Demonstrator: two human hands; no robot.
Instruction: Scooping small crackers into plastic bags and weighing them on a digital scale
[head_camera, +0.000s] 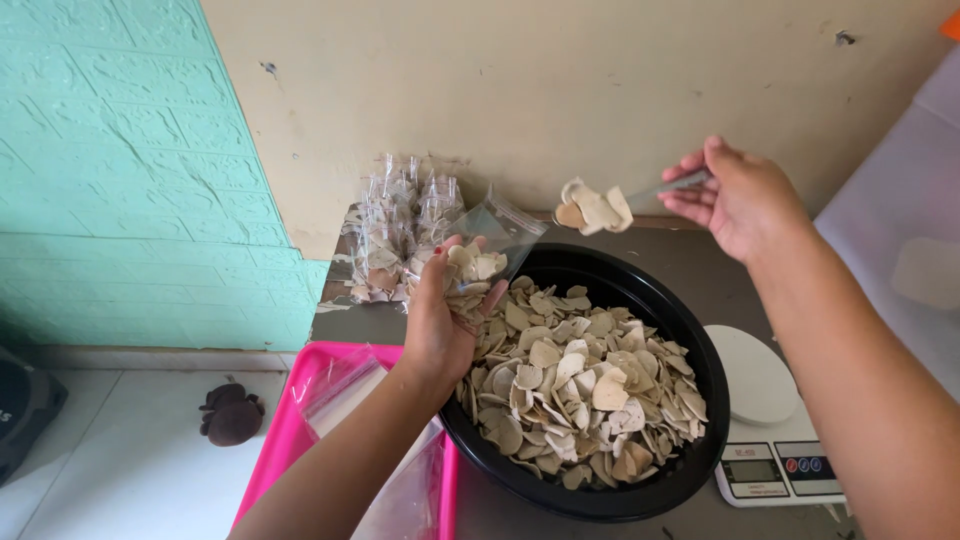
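My left hand (437, 325) holds a small clear plastic bag (487, 240) upright over the near-left rim of a big black bowl (700, 440). The bag is partly filled with pale dry chips. My right hand (742, 200) grips the handle of a spoon (640, 195) loaded with a few chips (594, 210), held just right of and slightly above the bag's open mouth. The bowl beneath is full of the same beige chips (575, 385).
A pile of filled clear bags (400, 225) leans against the wall behind. A pink tray (285, 430) with empty plastic bags lies at the left. A white digital scale (770, 420) stands right of the bowl. A dark brown object (231, 413) rests on the white floor.
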